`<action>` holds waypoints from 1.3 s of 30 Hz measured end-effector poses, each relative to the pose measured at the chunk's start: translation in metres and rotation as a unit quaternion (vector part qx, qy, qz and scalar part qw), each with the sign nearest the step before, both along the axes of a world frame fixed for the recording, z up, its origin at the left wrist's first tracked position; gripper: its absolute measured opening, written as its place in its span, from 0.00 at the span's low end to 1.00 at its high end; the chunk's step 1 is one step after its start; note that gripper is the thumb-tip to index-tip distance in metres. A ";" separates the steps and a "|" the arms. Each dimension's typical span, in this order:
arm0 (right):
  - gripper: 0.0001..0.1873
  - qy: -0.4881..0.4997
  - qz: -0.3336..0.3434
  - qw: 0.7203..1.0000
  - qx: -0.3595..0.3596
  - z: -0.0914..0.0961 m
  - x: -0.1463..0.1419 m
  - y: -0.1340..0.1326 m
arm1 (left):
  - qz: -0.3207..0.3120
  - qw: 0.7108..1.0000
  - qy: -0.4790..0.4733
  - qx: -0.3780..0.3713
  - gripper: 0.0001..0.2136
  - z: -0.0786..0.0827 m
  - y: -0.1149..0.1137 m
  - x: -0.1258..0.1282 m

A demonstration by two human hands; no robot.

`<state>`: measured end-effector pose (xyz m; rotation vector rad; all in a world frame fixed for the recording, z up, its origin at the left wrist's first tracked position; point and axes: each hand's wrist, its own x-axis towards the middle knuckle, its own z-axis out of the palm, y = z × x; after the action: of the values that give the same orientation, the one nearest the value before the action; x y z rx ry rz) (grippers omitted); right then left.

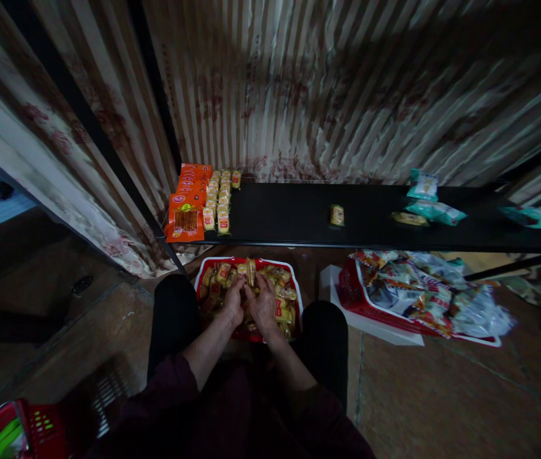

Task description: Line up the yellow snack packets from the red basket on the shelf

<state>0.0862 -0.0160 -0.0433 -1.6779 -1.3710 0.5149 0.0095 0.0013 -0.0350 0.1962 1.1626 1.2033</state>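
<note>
A red basket (202, 271) full of small yellow snack packets sits on the floor between my knees. Both hands are inside it. My left hand (233, 299) and my right hand (263, 301) are closed together around a stack of yellow packets (250, 271) that stands upright between the fingertips. Above the basket runs a low black shelf (289, 217). At its left end stand a row of orange packets (185, 220) and two rows of small yellow packets (217, 204). A single yellow packet (337, 215) lies alone mid-shelf.
Teal packets (436, 210) lie at the shelf's right end. A second red basket (347, 287) piled with mixed snack bags sits on a white board to the right. Another red basket corner (16, 430) shows at bottom left. Corrugated metal wall stands behind the shelf.
</note>
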 end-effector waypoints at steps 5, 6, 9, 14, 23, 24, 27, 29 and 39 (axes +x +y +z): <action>0.23 0.013 -0.018 1.000 -0.010 -0.002 0.001 0.002 | -0.006 0.998 0.042 0.048 0.07 0.001 -0.002 0.000; 0.22 0.015 -0.024 0.999 -0.014 -0.002 0.002 0.003 | -0.009 0.997 0.048 0.059 0.08 0.001 -0.002 0.000; 0.22 0.028 -0.032 0.999 -0.017 -0.002 0.003 0.003 | -0.021 0.996 0.056 0.068 0.08 0.001 -0.002 0.001; 0.26 0.069 -0.021 0.997 -0.035 -0.004 0.005 0.004 | -0.012 0.992 0.093 0.082 0.09 0.004 -0.001 0.002; 0.27 0.095 -0.014 0.995 -0.029 0.001 0.009 0.016 | -0.027 0.966 0.201 0.160 0.09 0.004 0.006 0.007; 0.26 0.097 -0.010 0.995 -0.019 0.003 0.010 0.018 | -0.029 0.962 0.212 0.172 0.09 0.003 0.008 0.007; 0.25 0.091 -0.010 0.996 0.011 0.011 0.013 0.028 | -0.031 0.943 0.246 0.222 0.09 0.004 0.016 0.007; 0.25 0.079 -0.011 0.997 0.023 0.017 0.015 0.036 | -0.033 0.932 0.262 0.249 0.10 0.007 0.022 0.007; 0.27 0.103 0.014 0.994 0.016 0.038 0.022 0.091 | -0.025 0.898 0.331 0.290 0.12 0.039 0.070 0.011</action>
<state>0.1085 0.0749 -0.0057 -1.5358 -1.2471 0.6597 0.0208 0.0711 0.0044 1.1564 1.3214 1.4617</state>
